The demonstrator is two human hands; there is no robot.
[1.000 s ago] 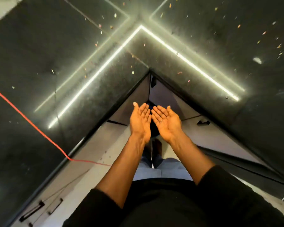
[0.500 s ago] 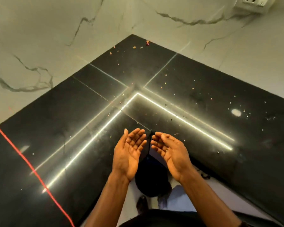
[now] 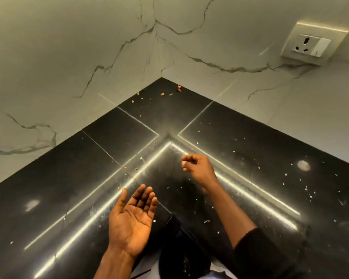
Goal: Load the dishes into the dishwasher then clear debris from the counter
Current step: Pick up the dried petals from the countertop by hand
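Head view: the cupped hands have parted, right hand (image 3: pixel 197 166) curled over the glossy black stone desk (image 3: pixel 250 137), contents unclear, left hand (image 3: pixel 132 222) open palm-up, so picking up the desk's scattered orange-white crumbs (image 3: pixel 161 94) looks to be beginning.

Home kitchen, prob. residential: black polished stone counter (image 3: pixel 240 137) meeting in an L-corner, white marble-look backsplash (image 3: pixel 69 57) w/ grey veins, wall socket (image 3: pixel 312 45) w/ switch above it, food crumbs (image 3: pixel 161 94) scattered on top.

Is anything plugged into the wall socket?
No, the wall socket has bare holes and no plug in it.
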